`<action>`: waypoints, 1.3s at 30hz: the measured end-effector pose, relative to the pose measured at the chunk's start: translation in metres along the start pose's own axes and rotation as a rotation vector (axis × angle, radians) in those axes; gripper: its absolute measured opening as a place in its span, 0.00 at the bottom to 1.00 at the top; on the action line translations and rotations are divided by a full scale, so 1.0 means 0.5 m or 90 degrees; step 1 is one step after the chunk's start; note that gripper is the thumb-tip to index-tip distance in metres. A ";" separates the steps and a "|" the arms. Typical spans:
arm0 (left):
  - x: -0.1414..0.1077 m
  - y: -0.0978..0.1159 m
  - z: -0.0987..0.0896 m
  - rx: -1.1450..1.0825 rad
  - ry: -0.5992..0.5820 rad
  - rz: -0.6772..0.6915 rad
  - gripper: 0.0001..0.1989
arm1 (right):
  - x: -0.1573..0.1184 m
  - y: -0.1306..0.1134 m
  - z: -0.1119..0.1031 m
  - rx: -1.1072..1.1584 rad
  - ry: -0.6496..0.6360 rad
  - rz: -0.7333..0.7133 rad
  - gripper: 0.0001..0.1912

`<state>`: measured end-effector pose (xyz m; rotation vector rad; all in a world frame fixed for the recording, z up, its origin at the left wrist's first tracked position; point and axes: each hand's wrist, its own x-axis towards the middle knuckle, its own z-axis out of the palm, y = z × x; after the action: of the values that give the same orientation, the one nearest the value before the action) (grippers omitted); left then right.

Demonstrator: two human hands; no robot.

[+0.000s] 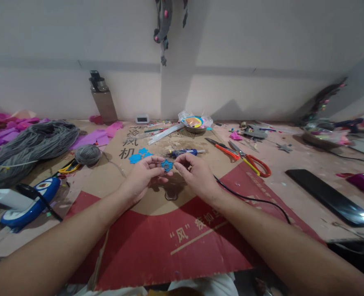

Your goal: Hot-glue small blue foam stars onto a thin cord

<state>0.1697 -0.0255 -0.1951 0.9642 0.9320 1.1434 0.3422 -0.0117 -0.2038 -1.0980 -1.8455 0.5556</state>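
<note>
Over the cardboard, my left hand (146, 170) pinches a small blue star (167, 165) with a dark grey patch at its middle. The thumb and fingers of my right hand (197, 170) are closed at the star's right-hand point. Just beyond my left fingers lie several blue cut-out shapes (140, 156). Behind my right hand rests a blue tool that looks like a glue gun (186, 152), partly hidden by my fingers; a black cord (249, 197) runs off to the right.
Scissors (259, 164) and an orange-handled cutting tool (226, 151) lie right of a flattened red-and-brown cardboard sheet (132, 246). Farther right is a black phone-like slab (330, 197). Grey yarn (43, 137), a yarn ball (88, 154) and a blue-and-white device (31, 205) occupy the left. A bowl (196, 128) stands behind.
</note>
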 end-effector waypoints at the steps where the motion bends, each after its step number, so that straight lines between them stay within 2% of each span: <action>1: 0.000 0.000 0.000 0.000 -0.003 -0.001 0.15 | 0.000 0.000 0.000 -0.001 0.000 0.000 0.05; 8: 0.002 0.000 0.002 0.017 -0.013 -0.017 0.15 | -0.001 0.003 0.001 -0.005 0.000 -0.008 0.05; 19: 0.005 -0.011 0.004 0.079 0.053 0.006 0.15 | -0.003 -0.006 0.001 -0.001 0.016 -0.020 0.06; 31: 0.005 -0.020 0.006 0.123 -0.006 0.026 0.15 | -0.006 -0.015 0.007 -0.029 0.015 -0.006 0.05; 39: -0.005 -0.019 0.016 0.067 -0.025 0.032 0.14 | -0.010 -0.014 0.006 -0.078 0.015 -0.024 0.05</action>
<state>0.1795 -0.0303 -0.2012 1.0967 0.9480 1.1216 0.3374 -0.0194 -0.2023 -1.1432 -1.8950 0.4109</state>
